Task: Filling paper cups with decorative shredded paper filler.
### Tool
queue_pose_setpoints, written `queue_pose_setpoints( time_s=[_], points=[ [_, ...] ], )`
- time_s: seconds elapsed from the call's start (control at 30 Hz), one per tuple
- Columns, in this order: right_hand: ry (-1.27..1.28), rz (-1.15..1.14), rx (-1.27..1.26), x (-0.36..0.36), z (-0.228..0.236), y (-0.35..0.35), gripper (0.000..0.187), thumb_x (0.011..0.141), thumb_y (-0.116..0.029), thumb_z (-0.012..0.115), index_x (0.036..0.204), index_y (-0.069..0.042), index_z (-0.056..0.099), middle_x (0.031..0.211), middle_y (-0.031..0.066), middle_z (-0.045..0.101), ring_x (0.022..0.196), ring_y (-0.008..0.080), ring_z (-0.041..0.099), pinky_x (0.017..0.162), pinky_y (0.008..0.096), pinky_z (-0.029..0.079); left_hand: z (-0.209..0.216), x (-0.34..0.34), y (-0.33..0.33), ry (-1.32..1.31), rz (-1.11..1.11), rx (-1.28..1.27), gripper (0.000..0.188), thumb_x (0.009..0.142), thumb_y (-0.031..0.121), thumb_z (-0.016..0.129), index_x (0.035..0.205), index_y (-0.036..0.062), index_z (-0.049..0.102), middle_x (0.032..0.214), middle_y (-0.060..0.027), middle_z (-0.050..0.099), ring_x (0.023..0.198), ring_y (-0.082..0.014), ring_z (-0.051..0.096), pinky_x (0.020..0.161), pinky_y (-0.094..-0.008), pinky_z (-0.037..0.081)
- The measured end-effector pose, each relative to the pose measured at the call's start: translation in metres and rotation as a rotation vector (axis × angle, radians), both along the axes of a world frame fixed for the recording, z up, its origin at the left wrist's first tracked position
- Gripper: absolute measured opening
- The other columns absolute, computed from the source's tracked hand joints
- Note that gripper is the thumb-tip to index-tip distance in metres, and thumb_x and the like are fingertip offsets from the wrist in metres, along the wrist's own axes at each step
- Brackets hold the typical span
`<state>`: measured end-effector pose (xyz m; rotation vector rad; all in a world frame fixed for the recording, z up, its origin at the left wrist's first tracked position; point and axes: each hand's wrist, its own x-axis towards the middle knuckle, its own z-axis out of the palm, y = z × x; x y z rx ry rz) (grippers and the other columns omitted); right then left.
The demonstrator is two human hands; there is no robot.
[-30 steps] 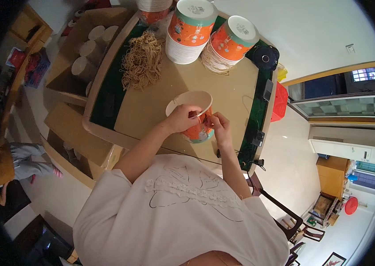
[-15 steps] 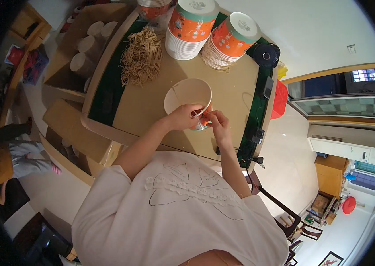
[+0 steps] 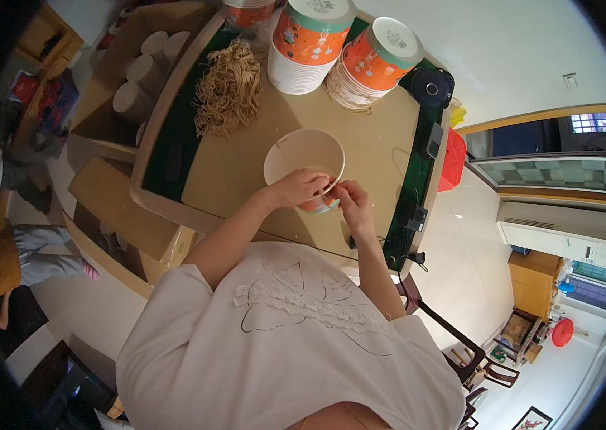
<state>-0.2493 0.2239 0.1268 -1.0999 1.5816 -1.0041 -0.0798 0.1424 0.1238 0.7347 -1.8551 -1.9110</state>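
A paper bucket (image 3: 314,147), white inside with an orange and green print outside, stands tilted with its mouth up on the brown board in front of me. A thin cord (image 3: 281,148) lies along its inner left wall. My left hand (image 3: 296,188) is closed on the near rim, its fingertips over the edge. Against the right side of the rim, my right hand (image 3: 353,202) pinches with thumb and forefinger; what lies between them is too small to make out. A heap of tan cords (image 3: 228,89) lies on the board at the far left.
Two stacks of upturned printed buckets, one left (image 3: 310,43) and one right (image 3: 378,61), stand at the back. More cords lie beside the right stack. A dark round object (image 3: 432,88) sits at the right corner. Cardboard boxes (image 3: 127,208) with buckets stand left; another person (image 3: 2,265) is beyond.
The bucket has tipped a little, so its mouth faces me more and less orange shows. My right fingers have moved slightly up and left to the rim.
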Motion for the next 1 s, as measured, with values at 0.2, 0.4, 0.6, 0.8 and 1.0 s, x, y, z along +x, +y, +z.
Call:
queue_pose_setpoints(
  time_s=[0.2,0.4,0.6,0.8,1.0],
  points=[
    [0.025,0.016,0.017,0.001,0.005,0.007,0.018,0.090,-0.016,0.048,0.086,-0.001,0.059,0.076,0.0037,0.062,0.072,0.0099,0.057,0.063,0.0223,0.043,0.020,-0.007,0.012,-0.197,0.065,-0.049,0.023,0.086,0.015,0.053,0.104,0.0030,0.061,0.087,-0.0090,0.065,0.081,-0.0126,0.060,0.071,-0.0294,0.048],
    [-0.023,0.027,0.026,0.008,0.023,0.015,0.020,0.092,-0.015,0.045,0.079,-0.004,0.056,0.065,-0.0039,0.044,0.059,0.0046,0.037,0.052,0.0206,0.030,0.030,-0.010,0.022,-0.308,0.293,-0.415,0.011,0.080,0.011,0.056,0.087,0.0065,0.062,0.077,-0.0100,0.061,0.072,-0.0277,0.061,0.066,-0.0387,0.049],
    [-0.048,0.004,-0.063,0.012,0.022,0.016,0.015,0.092,-0.013,0.051,0.086,-0.001,0.059,0.066,-0.0030,0.047,0.060,0.0041,0.038,0.053,0.0201,0.032,0.018,-0.003,0.014,-0.177,0.340,-0.533,0.013,0.082,0.016,0.056,0.089,0.0075,0.062,0.085,-0.0105,0.060,0.078,-0.0286,0.059,0.069,-0.0389,0.048],
    [0.058,0.054,-0.137,0.021,0.024,0.009,0.014,0.092,-0.013,0.052,0.089,-0.002,0.059,0.068,-0.0015,0.051,0.061,0.0046,0.040,0.054,0.0208,0.035,0.016,-0.006,0.012,-0.222,0.283,-0.646,0.020,0.087,0.022,0.054,0.091,0.0037,0.061,0.090,-0.0110,0.058,0.086,-0.0271,0.058,0.071,-0.0378,0.049],
    [0.073,0.011,-0.110,0.022,0.021,0.006,0.013,0.092,-0.013,0.053,0.091,-0.002,0.059,0.068,-0.0018,0.052,0.061,0.0039,0.042,0.054,0.0201,0.036,0.016,-0.007,0.016,-0.182,0.321,-0.711,0.019,0.087,0.018,0.052,0.091,0.0002,0.057,0.084,-0.0121,0.054,0.082,-0.0291,0.053,0.071,-0.0388,0.045]
  ],
)
